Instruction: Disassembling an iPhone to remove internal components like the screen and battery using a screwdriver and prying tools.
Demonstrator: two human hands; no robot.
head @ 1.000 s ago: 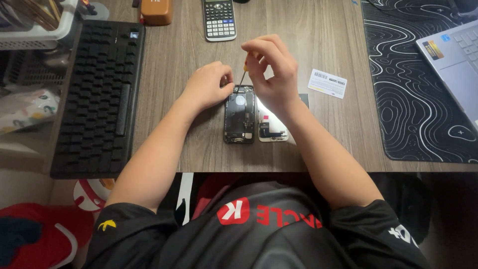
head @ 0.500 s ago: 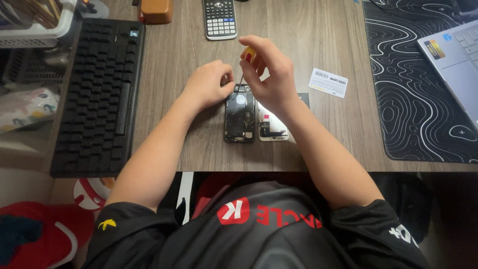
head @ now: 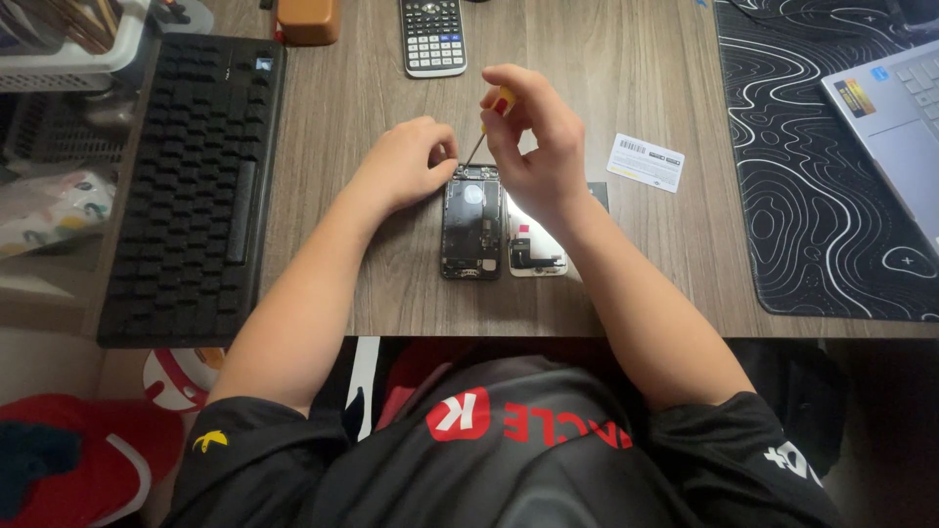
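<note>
An opened phone [head: 471, 223] lies flat on the desk, a yellow-handled screwdriver [head: 486, 125] tilted over its top.

The person wears a black short-sleeved shirt [head: 548, 460] with red and white lettering across the chest. A small yellow emblem [head: 208, 441] marks the left sleeve, a white one [head: 790, 462] the right. Both forearms are bare.

Opened phone [head: 470, 223] lies between keyboard [head: 196, 186] (left) and mat [head: 812, 156] on desk [head: 626, 59].
</note>
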